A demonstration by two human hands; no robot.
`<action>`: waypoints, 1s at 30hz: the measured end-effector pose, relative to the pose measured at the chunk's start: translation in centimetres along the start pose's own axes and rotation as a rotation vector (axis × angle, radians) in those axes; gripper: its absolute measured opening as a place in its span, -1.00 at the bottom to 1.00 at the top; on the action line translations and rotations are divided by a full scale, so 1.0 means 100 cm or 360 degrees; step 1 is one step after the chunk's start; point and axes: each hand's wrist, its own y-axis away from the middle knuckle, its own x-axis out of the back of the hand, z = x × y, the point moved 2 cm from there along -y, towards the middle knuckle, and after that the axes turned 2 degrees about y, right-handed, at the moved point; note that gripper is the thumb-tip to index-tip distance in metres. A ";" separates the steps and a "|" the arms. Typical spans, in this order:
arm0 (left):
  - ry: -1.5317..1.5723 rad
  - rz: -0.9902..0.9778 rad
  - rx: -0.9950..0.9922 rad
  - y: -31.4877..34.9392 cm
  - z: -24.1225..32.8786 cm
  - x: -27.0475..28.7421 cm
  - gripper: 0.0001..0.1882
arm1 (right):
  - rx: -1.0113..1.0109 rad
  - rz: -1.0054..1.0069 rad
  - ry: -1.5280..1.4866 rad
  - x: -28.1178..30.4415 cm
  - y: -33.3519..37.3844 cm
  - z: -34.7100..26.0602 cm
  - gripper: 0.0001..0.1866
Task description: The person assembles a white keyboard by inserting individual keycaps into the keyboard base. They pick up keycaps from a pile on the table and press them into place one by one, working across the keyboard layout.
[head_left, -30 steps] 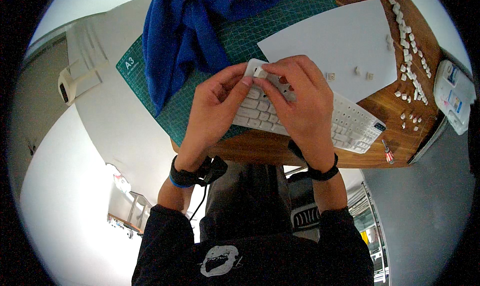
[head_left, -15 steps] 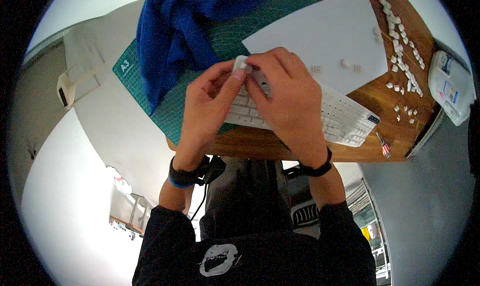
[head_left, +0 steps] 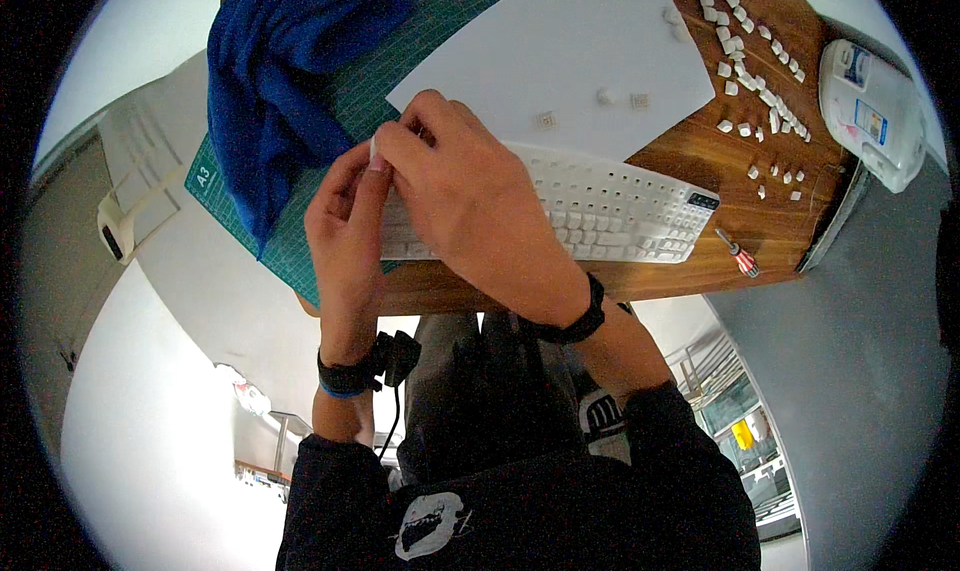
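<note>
Over the left end of a white keyboard [head_left: 625, 203], my two hands meet with bent fingers. My left hand [head_left: 345, 216] pinches a small white piece [head_left: 374, 152] between thumb and fingertips. From the other side, the fingertips of my right hand [head_left: 470, 186] close on the same piece. Only a sliver of it shows, so its kind is unclear. Caps cover the keyboard's near rows, while its upper rows on the right show bare switch positions. My right hand and wrist hide much of its left part.
A blue cloth [head_left: 265, 101] lies on a green cutting mat [head_left: 215, 206] at left. White paper [head_left: 560, 51] beyond the keyboard carries a few tiny pieces. Loose white keycaps [head_left: 735, 46] form rows on the wooden table [head_left: 670, 141]. A red-handled screwdriver [head_left: 742, 259] and a clear container [head_left: 870, 116] are at right.
The table and everything on it have shifted left in view. Both hands remain together at the white piece, which is now more covered. My right hand has turned and reaches further across the left.
</note>
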 end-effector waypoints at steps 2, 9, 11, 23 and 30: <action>0.0034 0.0013 -0.0034 0.002 -0.001 -0.001 -0.73 | -0.0002 0.0000 0.0001 0.000 0.000 0.000 -0.80; -0.0037 0.0106 -0.0187 0.001 0.009 -0.008 -0.76 | 0.0129 0.0053 -0.0202 0.002 0.003 0.013 -0.76; -0.0135 0.0125 -0.0071 -0.002 0.013 -0.001 -0.75 | 0.0017 0.0185 -0.0069 0.017 0.008 0.024 -0.72; 0.0036 -0.0022 0.0000 -0.003 0.003 0.016 -0.59 | -0.0499 0.0130 0.0524 0.088 0.042 0.120 -0.75; 0.0274 -0.0177 0.0092 0.003 0.012 0.022 -0.55 | -0.0546 0.0224 0.0309 0.082 0.029 0.091 -0.76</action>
